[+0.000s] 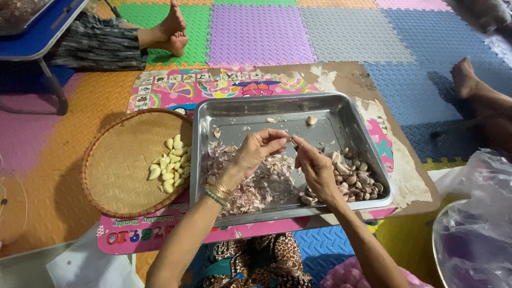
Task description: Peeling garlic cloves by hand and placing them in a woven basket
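Observation:
My left hand (258,151) and my right hand (316,166) meet over a steel tray (341,115), pinching a small garlic clove (291,141) between their fingertips. Whether my right hand also holds a small blade is too small to tell. Gold and green bracelets (217,193) circle my left wrist. Papery garlic skins (261,181) lie heaped in the tray under my hands. Unpeeled cloves (356,176) are piled in the tray's near right corner. Peeled pale cloves (172,165) rest in a round woven basket (114,165) to the left of the tray.
The tray and basket sit on a low worn table (373,85) over coloured foam floor mats. Another person's bare feet (172,29) rest at the far left, a further foot (465,77) at the right. A clear plastic bag (474,224) lies near right.

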